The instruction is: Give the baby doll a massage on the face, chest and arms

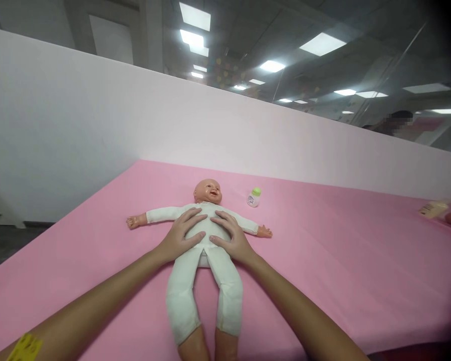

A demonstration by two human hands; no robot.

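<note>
A baby doll with a white cloth body lies on its back, arms stretched out to both sides and head away from me. My left hand rests flat on the left side of its torso, fingers spread. On the torso's right side lies my right hand, also flat with the fingers apart. The two thumbs point toward each other over the belly, with a gap between them. Neither hand is closed around anything. The doll's feet are cut off by the lower edge of the view.
Pink cloth covers the table. A small bottle with a green cap stands right of the doll's head. Farther right lies a pale yellowish item. A white partition runs along the back, with a person partly visible beyond it.
</note>
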